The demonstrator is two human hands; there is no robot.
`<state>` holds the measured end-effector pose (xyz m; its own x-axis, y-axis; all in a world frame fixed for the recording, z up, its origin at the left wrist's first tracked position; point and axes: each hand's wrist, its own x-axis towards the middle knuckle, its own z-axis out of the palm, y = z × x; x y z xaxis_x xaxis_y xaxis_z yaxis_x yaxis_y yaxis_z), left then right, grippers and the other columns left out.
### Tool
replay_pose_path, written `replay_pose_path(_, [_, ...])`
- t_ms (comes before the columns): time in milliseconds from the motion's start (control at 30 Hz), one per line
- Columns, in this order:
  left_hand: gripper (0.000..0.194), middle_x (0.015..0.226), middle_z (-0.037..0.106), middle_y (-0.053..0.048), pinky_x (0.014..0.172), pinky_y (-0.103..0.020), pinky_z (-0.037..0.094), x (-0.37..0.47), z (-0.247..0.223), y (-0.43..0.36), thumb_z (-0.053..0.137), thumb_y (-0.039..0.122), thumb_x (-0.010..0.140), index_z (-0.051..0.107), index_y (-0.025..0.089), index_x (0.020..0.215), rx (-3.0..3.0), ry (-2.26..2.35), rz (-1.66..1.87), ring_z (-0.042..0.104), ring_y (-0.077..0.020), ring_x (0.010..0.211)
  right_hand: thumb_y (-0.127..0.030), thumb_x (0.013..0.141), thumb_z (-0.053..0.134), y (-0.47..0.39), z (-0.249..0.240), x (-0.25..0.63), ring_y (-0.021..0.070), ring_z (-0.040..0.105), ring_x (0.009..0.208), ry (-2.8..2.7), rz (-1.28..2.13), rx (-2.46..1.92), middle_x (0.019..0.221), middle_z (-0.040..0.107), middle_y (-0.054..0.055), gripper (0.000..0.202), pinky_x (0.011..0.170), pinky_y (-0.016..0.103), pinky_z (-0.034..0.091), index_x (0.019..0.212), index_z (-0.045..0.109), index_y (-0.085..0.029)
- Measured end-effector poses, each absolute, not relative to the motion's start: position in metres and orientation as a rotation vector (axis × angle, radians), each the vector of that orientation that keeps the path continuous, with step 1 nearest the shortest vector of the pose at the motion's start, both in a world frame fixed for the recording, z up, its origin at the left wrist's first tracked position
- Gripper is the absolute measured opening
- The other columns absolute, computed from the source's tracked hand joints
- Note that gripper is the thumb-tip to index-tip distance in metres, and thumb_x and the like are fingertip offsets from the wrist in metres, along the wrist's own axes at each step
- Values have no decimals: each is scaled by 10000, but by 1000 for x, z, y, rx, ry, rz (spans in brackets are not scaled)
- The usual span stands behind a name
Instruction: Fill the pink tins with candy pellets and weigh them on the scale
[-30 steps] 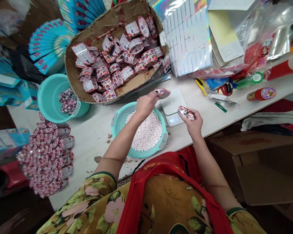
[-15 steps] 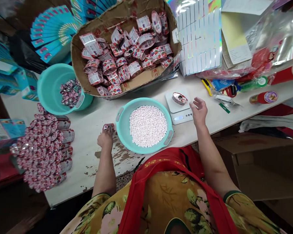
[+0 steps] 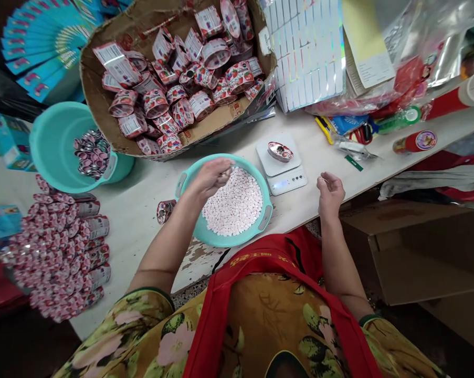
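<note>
My left hand is over the left side of a turquoise basin of small white candies. Its fingers are partly bent and apart, with nothing visible in them. To the right of a white kitchen scale, my right hand hovers with curled fingers and the thumb close to them; whatever they may pinch is too small to make out. An oval strawberry-print tin with a dark opening lies on the scale. Left of the basin, beside my left forearm, stands another printed tin.
Behind the basin, a torn cardboard box holds many printed tins. At left are a turquoise bucket of small pink and silver caps and a large stack of tins. Tools and a yellow cutter lie at right.
My left hand has let go of the tin left of the basin and moved right over the candies. My right hand has drawn away from the scale, its fingers curling. The view has shifted.
</note>
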<state>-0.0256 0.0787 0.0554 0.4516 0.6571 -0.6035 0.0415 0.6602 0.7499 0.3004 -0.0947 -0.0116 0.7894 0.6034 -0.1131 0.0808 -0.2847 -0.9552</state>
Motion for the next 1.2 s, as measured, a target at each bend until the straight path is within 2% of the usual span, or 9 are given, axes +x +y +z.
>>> replay_pose_path(200, [155, 654, 548, -4, 589, -259, 313, 78, 35, 113, 634, 275, 892, 567, 174, 795, 1623, 1005, 204, 462, -124, 596, -478, 729, 795, -110, -12, 302, 215, 680, 1059, -472, 597, -1829, 1134, 723, 94, 490, 1029, 462, 531, 1098, 670, -182])
replay_pose_path(433, [142, 842, 655, -73, 680, -314, 324, 125, 26, 131, 570, 293, 903, 656, 182, 918, 2128, 977, -38, 556, -220, 788, -482, 736, 782, -127, -19, 305, 223, 677, 1070, -420, 626, -1846, 1134, 721, 105, 478, 1056, 488, 519, 1088, 668, -179])
replay_pose_path(600, [229, 742, 596, -29, 661, -282, 348, 102, 36, 133, 552, 375, 919, 615, 174, 830, 1873, 940, 191, 509, -169, 717, -507, 731, 787, -111, -15, 296, 239, 676, 1076, -547, 664, -1862, 1188, 704, 120, 557, 1017, 486, 543, 1165, 634, -192])
replay_pose_path(733, [328, 748, 606, -21, 684, -283, 412, 41, 36, 90, 511, 485, 953, 590, 190, 835, 1694, 1152, 382, 532, -168, 721, -495, 694, 834, -48, -20, 279, 281, 573, 1279, -962, 607, -1871, 1388, 601, 125, 732, 1007, 469, 549, 1323, 562, -239])
replay_pose_path(800, [311, 841, 668, -46, 773, -323, 466, 9, 27, 54, 489, 460, 967, 617, 198, 859, 1682, 1303, 361, 593, -199, 810, -452, 671, 862, -10, -24, 271, 305, 511, 1338, -1135, 555, -1897, 1413, 582, 126, 673, 1073, 498, 501, 1254, 605, -237])
replay_pose_path(900, [199, 1133, 721, -95, 1024, -451, 443, -23, 9, 7, 603, 388, 908, 702, 216, 927, 1775, 1408, 217, 616, -289, 1119, -406, 685, 851, 28, -20, 262, 293, 564, 1239, -1190, 607, -1861, 1263, 668, 108, 463, 1111, 493, 462, 1059, 656, -213])
replay_pose_path(967, [206, 1262, 695, -106, 1132, -499, 373, -28, 5, -7, 666, 378, 875, 732, 225, 997, 1744, 1481, 322, 564, -318, 1268, -432, 700, 833, 30, -6, 255, 247, 630, 1079, -1154, 725, -1774, 1113, 710, 66, 442, 1015, 431, 523, 1035, 655, -205])
replay_pose_path(1100, [420, 1241, 709, -119, 1081, -431, 469, -12, 19, 12, 564, 560, 951, 710, 196, 1101, 1059, 1347, 840, 635, -268, 1225, -498, 679, 850, 0, 38, 232, 179, 652, 841, -1156, 1142, -1645, 892, 704, -4, 514, 798, 324, 580, 1068, 685, -205])
replay_pose_path(1200, [601, 1192, 738, -153, 1044, -412, 516, 11, 30, 35, 475, 687, 962, 722, 149, 1061, 487, 941, 805, 671, -278, 1211, -539, 647, 870, -21, 59, 209, 178, 650, 766, -1122, 1487, -1619, 795, 690, -14, 542, 715, 323, 598, 1045, 719, -203])
